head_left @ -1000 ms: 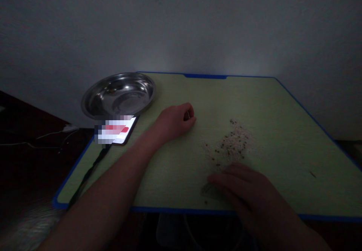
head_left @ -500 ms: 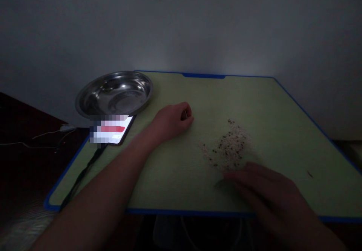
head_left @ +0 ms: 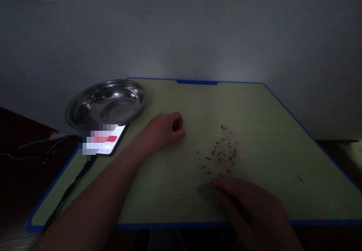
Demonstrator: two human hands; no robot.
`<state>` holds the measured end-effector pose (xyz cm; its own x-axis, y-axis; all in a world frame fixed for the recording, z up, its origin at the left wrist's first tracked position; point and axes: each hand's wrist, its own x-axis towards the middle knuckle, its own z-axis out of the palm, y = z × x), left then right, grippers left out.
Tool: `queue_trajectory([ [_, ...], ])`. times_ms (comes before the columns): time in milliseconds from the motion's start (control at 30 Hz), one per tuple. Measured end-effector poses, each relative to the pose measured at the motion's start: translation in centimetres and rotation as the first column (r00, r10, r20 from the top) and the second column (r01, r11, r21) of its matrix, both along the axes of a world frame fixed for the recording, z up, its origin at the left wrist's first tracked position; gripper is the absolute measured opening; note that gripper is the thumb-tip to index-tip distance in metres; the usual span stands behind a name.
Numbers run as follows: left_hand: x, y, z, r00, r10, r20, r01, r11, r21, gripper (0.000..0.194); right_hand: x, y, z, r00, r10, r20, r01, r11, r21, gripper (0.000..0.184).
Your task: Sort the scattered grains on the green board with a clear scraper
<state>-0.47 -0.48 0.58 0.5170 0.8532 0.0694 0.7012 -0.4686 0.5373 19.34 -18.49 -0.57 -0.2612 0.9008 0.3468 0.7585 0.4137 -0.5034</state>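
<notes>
My left hand (head_left: 166,129) rests on the table, its fingers curled into a loose fist with a dark hollow. Whether anything lies inside the fist is hidden. To its right is a spread pile of small pale grains (head_left: 226,147) mixed with dark, seed-like bits. My right hand (head_left: 251,202) is at the near edge of this pile, thumb and forefinger drawn together. Anything between those fingertips is too small and dim to make out. A dark patch, perhaps shadow, shows just left of them.
A shiny steel basin (head_left: 106,102) stands at the table's back left. In front of it lies a lit phone (head_left: 109,145) with a dark strap or cable (head_left: 73,187). The green table (head_left: 169,190) has a blue rim. A thin reddish-brown sliver (head_left: 299,178) lies at right.
The whole view has shifted slightly, so the table appears lower and further left. My right hand's fingers have drawn closer together at the pile's near edge. My left hand stays in place.
</notes>
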Motion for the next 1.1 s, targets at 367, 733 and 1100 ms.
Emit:
queue_trajectory([
  [367,0.0,0.0,0.0,1.000,0.004,-0.004,-0.004,1.000,-0.005,0.005,2.2,0.8,0.0,0.978,-0.209,0.022,0.208,0.977,0.042,0.019],
  [733,0.0,-0.1,0.1,0.998,-0.002,-0.057,0.001,1.000,-0.015,0.006,1.8,2.9,0.2,0.994,-0.111,0.010,0.111,0.993,0.038,0.022],
  [1100,-0.3,-0.1,0.1,0.996,-0.022,-0.086,0.021,1.000,-0.015,0.006,2.7,1.6,0.4,0.999,-0.031,-0.035,0.034,0.997,0.068,0.021],
])
